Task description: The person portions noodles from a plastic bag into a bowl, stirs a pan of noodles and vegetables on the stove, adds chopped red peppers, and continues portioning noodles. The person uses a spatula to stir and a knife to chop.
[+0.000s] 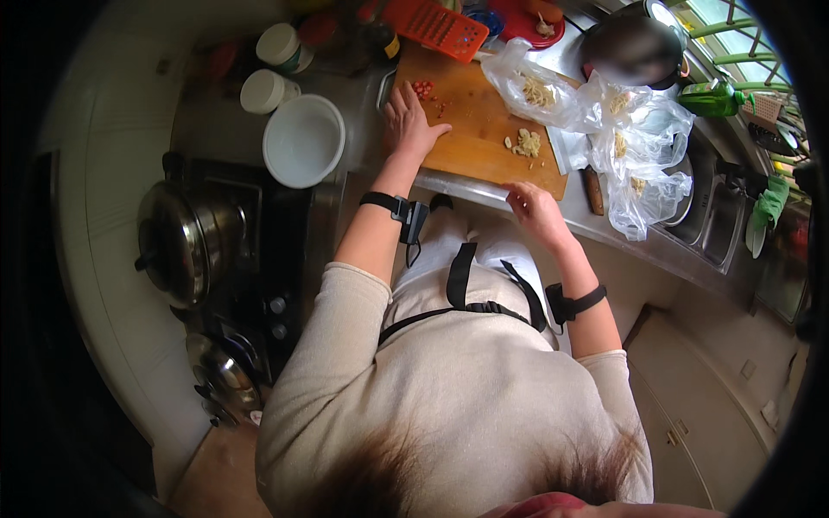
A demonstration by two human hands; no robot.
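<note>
A wooden cutting board [473, 139] lies before me on the counter. My left hand [409, 126] rests at its left edge, thumb spread and fingers beside the chopped red chili [423, 89]; nothing shows in its grip. Just off the board's front edge is my right hand [536, 213], fingers loosely curled and seemingly holding nothing. A small heap of chopped garlic [528, 144] sits on the right of the board. Right of the board lies a kitchen knife with a wooden handle [593, 191], its blade partly under clear plastic bags [638, 149] with pale, noodle-like strands inside.
Left of the board stands a white bowl [304, 141], near white tubs [262, 92]. An orange grater [437, 27] overlaps the board's far edge. A sink [719, 223] and green bottle [709, 98] are at right. A lidded steel pot [171, 243] stands on the stove at left.
</note>
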